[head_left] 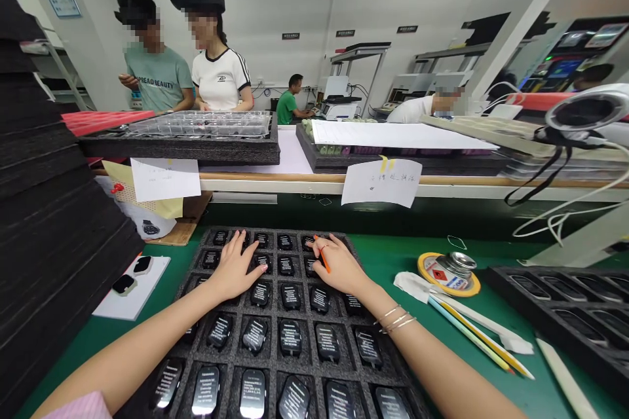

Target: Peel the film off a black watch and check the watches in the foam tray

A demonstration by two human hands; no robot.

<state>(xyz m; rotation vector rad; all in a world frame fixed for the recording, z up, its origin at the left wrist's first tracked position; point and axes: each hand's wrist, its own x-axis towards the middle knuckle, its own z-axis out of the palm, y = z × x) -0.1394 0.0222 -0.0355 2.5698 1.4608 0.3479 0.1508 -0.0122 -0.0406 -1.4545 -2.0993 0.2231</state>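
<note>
A black foam tray [272,339] lies on the green bench before me, its compartments holding small dark smartwatch bodies, many with white text lit on their screens. My left hand [234,270] rests over the tray's far left part, fingers spread and empty. Toward the far right side, my right hand [341,267] grips a thin orange stick [324,258], whose exact kind I cannot make out. Its fingertips are at a watch body [308,242] in the far row, partly covering it. Nearer me, a watch body [253,393] shows a brighter screen full of text.
Tall stacked black foam trays [54,209] stand at left beside a white pad [132,288] with two watch bodies. At right are a metal can [449,272], pens [472,334], and another foam tray [565,314]. A loaded shelf [295,182] crosses behind; several people are beyond.
</note>
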